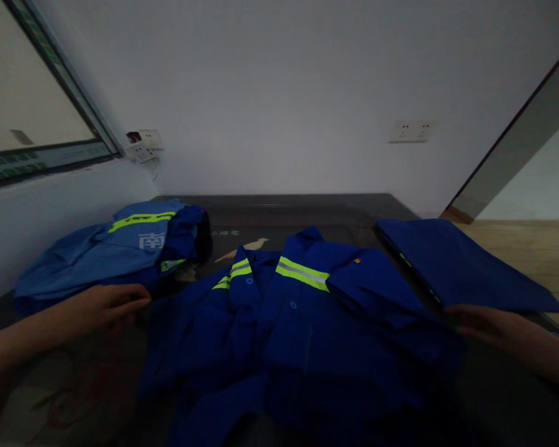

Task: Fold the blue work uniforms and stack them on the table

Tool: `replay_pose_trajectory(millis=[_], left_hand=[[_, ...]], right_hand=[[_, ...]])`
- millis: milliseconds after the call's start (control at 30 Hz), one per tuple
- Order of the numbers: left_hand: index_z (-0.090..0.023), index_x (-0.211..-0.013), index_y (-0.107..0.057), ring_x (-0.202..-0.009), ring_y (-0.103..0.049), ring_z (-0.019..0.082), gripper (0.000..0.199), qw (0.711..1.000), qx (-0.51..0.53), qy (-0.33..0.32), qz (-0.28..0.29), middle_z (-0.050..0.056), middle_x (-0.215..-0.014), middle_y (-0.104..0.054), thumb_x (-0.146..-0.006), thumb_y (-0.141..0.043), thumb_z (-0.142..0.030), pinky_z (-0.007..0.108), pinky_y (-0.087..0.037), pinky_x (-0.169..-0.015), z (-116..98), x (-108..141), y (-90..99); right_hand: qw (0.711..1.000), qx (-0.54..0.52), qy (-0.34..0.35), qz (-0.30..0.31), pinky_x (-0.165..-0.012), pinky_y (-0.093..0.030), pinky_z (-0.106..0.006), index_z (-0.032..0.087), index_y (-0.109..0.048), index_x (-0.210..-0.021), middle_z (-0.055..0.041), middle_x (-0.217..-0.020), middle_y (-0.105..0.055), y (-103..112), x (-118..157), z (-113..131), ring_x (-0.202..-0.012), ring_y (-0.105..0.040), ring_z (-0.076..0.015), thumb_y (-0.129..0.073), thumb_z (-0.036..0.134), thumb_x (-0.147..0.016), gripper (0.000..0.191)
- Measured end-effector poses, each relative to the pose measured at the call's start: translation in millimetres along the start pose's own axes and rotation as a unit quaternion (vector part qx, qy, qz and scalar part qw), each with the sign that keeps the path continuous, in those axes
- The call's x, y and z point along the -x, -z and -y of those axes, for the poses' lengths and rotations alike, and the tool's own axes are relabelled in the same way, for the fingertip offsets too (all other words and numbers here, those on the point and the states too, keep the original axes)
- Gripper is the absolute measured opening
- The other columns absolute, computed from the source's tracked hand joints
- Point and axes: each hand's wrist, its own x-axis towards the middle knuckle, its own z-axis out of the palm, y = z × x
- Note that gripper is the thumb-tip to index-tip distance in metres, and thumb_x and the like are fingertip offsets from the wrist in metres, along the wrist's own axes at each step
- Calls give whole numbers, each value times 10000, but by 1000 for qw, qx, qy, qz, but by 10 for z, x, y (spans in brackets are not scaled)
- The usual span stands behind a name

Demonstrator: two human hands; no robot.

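A dark blue work jacket [302,316] with yellow-green reflective strips lies front up on the dark table, its collar toward the wall and its front partly unbuttoned. At its left edge, my left hand [121,302] is closed, thumb and fingers pinching the sleeve's edge. On the other side, my right hand [487,326] is closed at the end of the right-hand sleeve, its fingertips beside a folded blue garment [456,264]. The lower part of the jacket fades into shadow.
A heap of light and dark blue workwear [102,245] lies at the table's left. The dark table [270,214] meets a white wall with power sockets [410,131]. A window frame [51,155] is at left, and wooden floor [531,242] shows at right.
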Motion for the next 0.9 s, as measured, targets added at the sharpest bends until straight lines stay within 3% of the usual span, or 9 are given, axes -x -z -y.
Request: replay_pose_trajectory(millis=[100, 200, 233, 333, 467, 600, 800, 900], left_hand=[[-240, -1037, -693, -908, -677, 248, 496, 994, -22, -100, -38, 37, -980, -726, -751, -504, -598, 338, -517, -847, -182, -409, 2], [-205, -915, -720, -944, -668, 292, 454, 979, -26, -170, -109, 104, -1015, -722, -707, -538, -566, 369, -505, -876, -443, -978, -211], [-205, -915, -722, -951, -667, 298, 434, 974, -16, -194, -112, 107, -1010, -724, -703, -548, -541, 367, -506, -872, -533, -1157, -311], [-196, -1007, -713, -1001, -658, 295, 426, 964, 51, -256, -48, 95, -1067, -716, -689, -593, -453, 356, -499, -899, -795, -1547, -584], [-178, -1183, -637, -1128, -599, 303, 586, 949, 158, -274, -11, 90, -1210, -663, -643, -687, -400, 363, -460, -978, -1099, -1713, -752], [-131, -1267, -556, -1145, -587, 321, 709, 945, 179, -275, 2, 142, -1250, -630, -634, -723, -405, 395, -455, -988, -1317, -1812, -801], [-110, -1475, -246, -1069, -630, 309, 939, 926, 216, -308, 28, 200, -1255, -599, -697, -690, -390, 416, -499, -914, -1467, -2067, -857], [-133, -1492, -216, -1113, -606, 303, 955, 917, 242, -314, 35, 200, -1348, -526, -690, -693, -339, 400, -500, -925, -1523, -2057, -875]], right_hand=[[1000, 8, 9, -3, -734, -571, -431, 266, -707, -984, -68, -879, -740, 167, -305, 551, -771, -697, -297, -511, 523, -775, 385], [995, -2, 96, 14, -809, -541, -382, 239, -700, -1029, -69, -984, -728, 140, -735, 1198, -859, -682, -260, -483, 454, -840, 360], [992, 1, 119, 30, -828, -530, -366, 237, -697, -1047, -68, -1021, -721, 78, -896, 1370, -897, -675, -252, -470, 415, -864, 341], [983, 59, 154, 83, -901, -486, -344, 200, -681, -1101, -85, -1097, -698, -205, -1404, 1681, -999, -649, -244, -494, 269, -874, 302], [978, 137, 86, 133, -958, -432, -385, 122, -615, -1230, -168, -1224, -631, -591, -2016, 1741, -1123, -588, -293, -536, 260, -888, 377], [975, 115, 66, 180, -890, -455, -300, 92, -668, -1137, -163, -1163, -665, -821, -2377, 1720, -1066, -616, -255, -523, 295, -910, 338], [955, 81, 59, 280, -657, -469, -262, 76, -729, -920, -111, -870, -720, -836, -2463, 1752, -755, -659, -205, -576, 431, -861, 391], [944, 88, 46, 316, -601, -451, -278, 85, -719, -748, -90, -712, -689, -710, -2373, 1749, -637, -626, -196, -666, 405, -773, 325]])
